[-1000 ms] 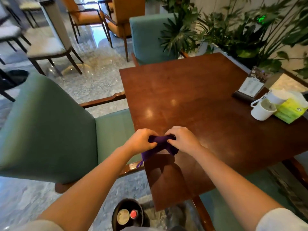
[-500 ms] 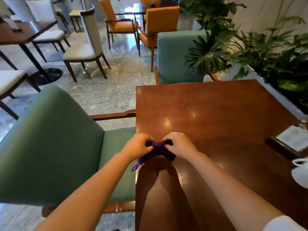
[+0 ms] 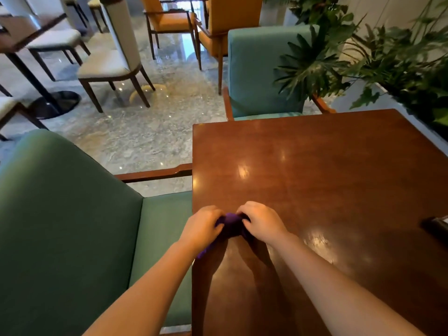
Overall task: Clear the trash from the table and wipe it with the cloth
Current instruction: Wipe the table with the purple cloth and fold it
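Left hand (image 3: pixel 202 230) and right hand (image 3: pixel 263 221) bunching small purple cloth (image 3: pixel 230 225), fingers curled onto it, near left edge of glossy brown wooden table (image 3: pixel 327 170); no readable writing.

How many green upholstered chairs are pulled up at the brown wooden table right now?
2: one green upholstered chair at the brown wooden table's left edge, another at its far edge. Others may be out of frame.

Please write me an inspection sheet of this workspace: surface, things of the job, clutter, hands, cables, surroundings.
Surface: glossy brown wooden table, mostly bare, with light reflections.
Job's things: purple cloth, bunched near the table's left edge; no trash seen.
Clutter: dark object at the right edge, cut off, cannot identify.
Hands: left hand and right hand both grip the cloth.
Cables: nothing seen.
Surroundings: green armchair at left, teal armchair beyond the table, plants, marble floor.
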The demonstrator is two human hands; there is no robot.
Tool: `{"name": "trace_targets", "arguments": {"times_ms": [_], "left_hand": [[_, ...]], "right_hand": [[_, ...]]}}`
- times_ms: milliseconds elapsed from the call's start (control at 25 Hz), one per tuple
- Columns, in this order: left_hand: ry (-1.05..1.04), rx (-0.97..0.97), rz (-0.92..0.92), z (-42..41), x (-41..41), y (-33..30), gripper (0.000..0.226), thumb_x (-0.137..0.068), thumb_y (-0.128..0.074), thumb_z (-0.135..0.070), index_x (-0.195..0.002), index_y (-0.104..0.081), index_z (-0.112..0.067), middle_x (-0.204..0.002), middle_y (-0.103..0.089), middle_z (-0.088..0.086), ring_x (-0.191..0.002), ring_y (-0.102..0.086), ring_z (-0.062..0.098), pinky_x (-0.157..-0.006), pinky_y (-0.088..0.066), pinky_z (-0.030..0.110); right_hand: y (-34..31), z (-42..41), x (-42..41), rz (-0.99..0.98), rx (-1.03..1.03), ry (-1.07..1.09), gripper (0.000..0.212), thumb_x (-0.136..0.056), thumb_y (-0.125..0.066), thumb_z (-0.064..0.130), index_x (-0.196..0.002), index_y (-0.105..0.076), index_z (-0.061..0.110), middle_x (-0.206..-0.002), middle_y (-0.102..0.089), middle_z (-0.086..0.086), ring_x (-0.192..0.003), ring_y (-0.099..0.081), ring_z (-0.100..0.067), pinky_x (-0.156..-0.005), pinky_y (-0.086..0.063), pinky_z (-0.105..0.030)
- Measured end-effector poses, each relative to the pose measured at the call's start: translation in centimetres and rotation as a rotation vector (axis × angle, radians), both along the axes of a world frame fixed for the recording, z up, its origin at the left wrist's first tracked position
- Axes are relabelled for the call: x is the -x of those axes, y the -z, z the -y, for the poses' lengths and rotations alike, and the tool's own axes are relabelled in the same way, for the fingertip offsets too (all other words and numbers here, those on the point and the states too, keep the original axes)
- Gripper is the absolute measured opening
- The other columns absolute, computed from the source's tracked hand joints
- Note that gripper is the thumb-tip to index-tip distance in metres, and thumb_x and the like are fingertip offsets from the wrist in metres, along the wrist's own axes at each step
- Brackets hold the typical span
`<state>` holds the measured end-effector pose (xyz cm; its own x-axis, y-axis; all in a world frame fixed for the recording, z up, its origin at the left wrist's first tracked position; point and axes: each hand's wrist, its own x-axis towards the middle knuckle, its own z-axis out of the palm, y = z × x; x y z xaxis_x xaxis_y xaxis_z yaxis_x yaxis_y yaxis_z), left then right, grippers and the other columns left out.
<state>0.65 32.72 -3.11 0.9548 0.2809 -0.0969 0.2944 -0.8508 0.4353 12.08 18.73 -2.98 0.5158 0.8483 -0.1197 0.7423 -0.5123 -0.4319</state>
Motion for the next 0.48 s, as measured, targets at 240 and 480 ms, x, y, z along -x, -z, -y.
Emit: {"name": "trace_targets", "arguments": {"times_ms": [240,480], "left_hand": [[0.007,0.039,-0.031,0.5,0.4,3.5,0.034,-0.087,-0.06,-0.022,-0.121,-0.059,-0.014,-0.122,-0.061,0.006,-0.112,-0.054,0.023,-0.089,-0.043,0.033],[0.145,-0.116,-0.269,0.9,0.9,4.8,0.061,-0.096,-0.046,-0.032,-0.148,-0.017,-0.017,-0.158,-0.015,0.004,-0.144,-0.012,0.018,-0.115,-0.014,0.035]], "right_hand": [[3.2,0.9,0.6,0.0,0.115,0.024,0.029,-0.089,-0.05,0.021,-0.118,-0.058,0.022,-0.122,-0.062,0.0,-0.114,-0.054,-0.021,-0.092,-0.048,-0.038],[4.7,1.7,1.5,0.157,0.218,-0.066,0.048,-0.095,-0.044,0.031,-0.141,-0.033,0.018,-0.15,-0.035,0.0,-0.142,-0.021,-0.017,-0.115,-0.02,-0.035]]}}
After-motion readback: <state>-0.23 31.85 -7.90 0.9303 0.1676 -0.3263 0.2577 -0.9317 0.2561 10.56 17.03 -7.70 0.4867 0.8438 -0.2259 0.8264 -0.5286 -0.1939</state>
